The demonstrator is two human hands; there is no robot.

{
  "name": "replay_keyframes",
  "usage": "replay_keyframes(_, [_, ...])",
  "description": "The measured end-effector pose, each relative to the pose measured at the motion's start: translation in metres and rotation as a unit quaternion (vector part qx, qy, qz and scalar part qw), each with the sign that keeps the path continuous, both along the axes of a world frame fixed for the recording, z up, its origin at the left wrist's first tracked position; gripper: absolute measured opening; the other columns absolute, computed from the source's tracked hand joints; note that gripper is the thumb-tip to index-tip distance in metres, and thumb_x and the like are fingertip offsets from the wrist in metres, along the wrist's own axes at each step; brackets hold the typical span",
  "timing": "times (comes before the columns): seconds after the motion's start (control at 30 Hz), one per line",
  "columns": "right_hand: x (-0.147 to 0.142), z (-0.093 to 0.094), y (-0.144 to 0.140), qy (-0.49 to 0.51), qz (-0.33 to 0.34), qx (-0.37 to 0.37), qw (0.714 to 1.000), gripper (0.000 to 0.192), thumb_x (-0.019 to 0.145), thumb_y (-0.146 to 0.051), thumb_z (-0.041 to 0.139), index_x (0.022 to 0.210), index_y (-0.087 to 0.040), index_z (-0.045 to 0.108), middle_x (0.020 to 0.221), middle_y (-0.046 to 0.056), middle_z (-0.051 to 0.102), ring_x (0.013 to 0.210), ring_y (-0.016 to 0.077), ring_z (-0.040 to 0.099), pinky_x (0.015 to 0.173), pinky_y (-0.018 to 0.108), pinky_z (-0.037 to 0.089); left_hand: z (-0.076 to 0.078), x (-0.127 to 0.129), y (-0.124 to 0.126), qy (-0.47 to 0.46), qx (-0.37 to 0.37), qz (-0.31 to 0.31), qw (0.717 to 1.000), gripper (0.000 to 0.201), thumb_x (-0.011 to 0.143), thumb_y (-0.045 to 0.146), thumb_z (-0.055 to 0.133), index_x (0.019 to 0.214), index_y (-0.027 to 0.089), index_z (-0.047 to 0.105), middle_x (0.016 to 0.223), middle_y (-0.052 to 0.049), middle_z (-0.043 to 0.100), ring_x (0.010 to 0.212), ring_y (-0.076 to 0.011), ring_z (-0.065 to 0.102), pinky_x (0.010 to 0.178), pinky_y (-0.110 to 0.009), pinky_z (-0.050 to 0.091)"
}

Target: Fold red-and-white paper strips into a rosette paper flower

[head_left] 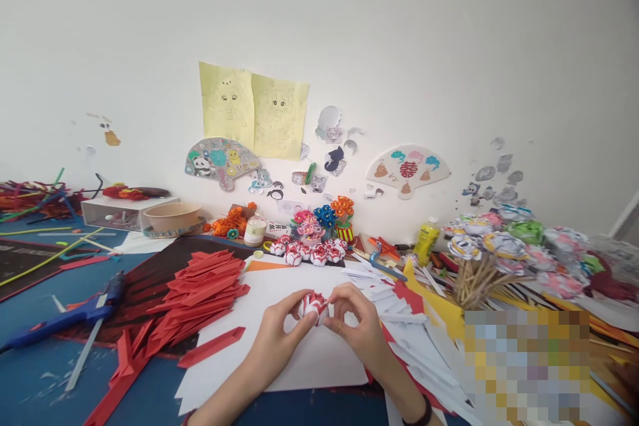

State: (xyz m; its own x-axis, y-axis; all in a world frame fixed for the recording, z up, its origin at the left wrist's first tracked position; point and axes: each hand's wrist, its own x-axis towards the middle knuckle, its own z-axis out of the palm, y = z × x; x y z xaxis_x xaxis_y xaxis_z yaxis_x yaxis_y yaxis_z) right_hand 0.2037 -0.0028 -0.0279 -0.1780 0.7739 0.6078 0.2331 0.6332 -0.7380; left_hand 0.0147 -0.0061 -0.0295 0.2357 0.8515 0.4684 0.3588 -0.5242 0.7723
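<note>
Both hands [319,336] pinch a red-white paper flower [314,306]; no legible writing

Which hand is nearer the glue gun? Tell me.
Left. The left hand is at the paper flower over the white sheet, with the glue gun off to its left. The right hand is on the flower's far side, farther away.

Lower right of frame: pixelated patch [526,363] blurs whatever lies there.
Bottom edge: both forearms cut off.
Paper flower [314,306]: underside hidden by fingers [292,311].
</note>
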Motion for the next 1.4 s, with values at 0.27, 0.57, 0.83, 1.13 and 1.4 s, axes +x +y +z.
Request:
replay_keyframes(0.27, [0.000, 0.003, -0.002, -0.023, 0.000, 0.016, 1.000, 0.017, 0.079, -0.036, 0.073, 0.086, -0.022, 0.065, 0.086, 0.002, 0.058, 0.062, 0.0143, 0.052, 0.060, 0.029, 0.045, -0.001, 0.001, 0.000, 0.023, 0.001, 0.013, 1.000, 0.034, 0.090, 0.040, 0.054, 0.117, 0.020, 0.062, 0.102, -0.005, 0.071, 0.081, -0.0184, 0.061, 0.079, -0.031, 0.050])
replay_keyframes(0.57, [-0.002, -0.001, 0.001, -0.045, -0.013, -0.008, 0.999, 0.015, 0.084, -0.032, 0.066, 0.077, -0.021, 0.060, 0.080, 0.001, 0.057, 0.063, 0.0148, 0.052, 0.059, 0.027, 0.042, -0.004, 0.004, -0.001, 0.031, 0.014, 0.025, 0.999, 0.032, 0.088, 0.041, 0.057, 0.114, 0.022, 0.063, 0.092, -0.003, 0.070, 0.079, -0.0187, 0.060, 0.076, -0.031, 0.049])
replay_keyframes(0.83, [-0.007, -0.007, -0.002, -0.045, -0.063, 0.020, 0.997, 0.017, 0.081, -0.008, 0.056, 0.070, -0.021, 0.054, 0.072, -0.001, 0.055, 0.065, 0.0162, 0.051, 0.060, 0.027, 0.039, -0.007, 0.009, 0.002, 0.014, -0.027, 0.022, 0.999, 0.032, 0.087, 0.039, 0.058, 0.112, 0.021, 0.064, 0.094, -0.003, 0.071, 0.076, -0.0180, 0.060, 0.074, -0.029, 0.049])
replay_keyframes(1.13, [-0.006, -0.014, -0.002, -0.062, -0.084, 0.036, 0.994, 0.022, 0.075, -0.001, 0.047, 0.070, -0.021, 0.052, 0.066, -0.002, 0.054, 0.060, 0.0161, 0.052, 0.056, 0.025, 0.039, -0.009, 0.011, 0.003, 0.023, -0.020, 0.010, 0.999, 0.031, 0.082, 0.038, 0.064, 0.109, 0.022, 0.066, 0.092, -0.002, 0.071, 0.076, -0.0178, 0.059, 0.074, -0.029, 0.050])
replay_keyframes(1.4, [-0.008, -0.012, -0.006, -0.061, -0.090, 0.041, 0.993, 0.024, 0.073, 0.001, 0.044, 0.070, -0.022, 0.050, 0.068, -0.001, 0.054, 0.061, 0.0166, 0.051, 0.057, 0.026, 0.038, -0.010, 0.012, 0.003, 0.022, -0.020, 0.000, 1.000, 0.031, 0.082, 0.039, 0.064, 0.108, 0.022, 0.067, 0.092, -0.003, 0.071, 0.074, -0.0177, 0.058, 0.073, -0.029, 0.049])
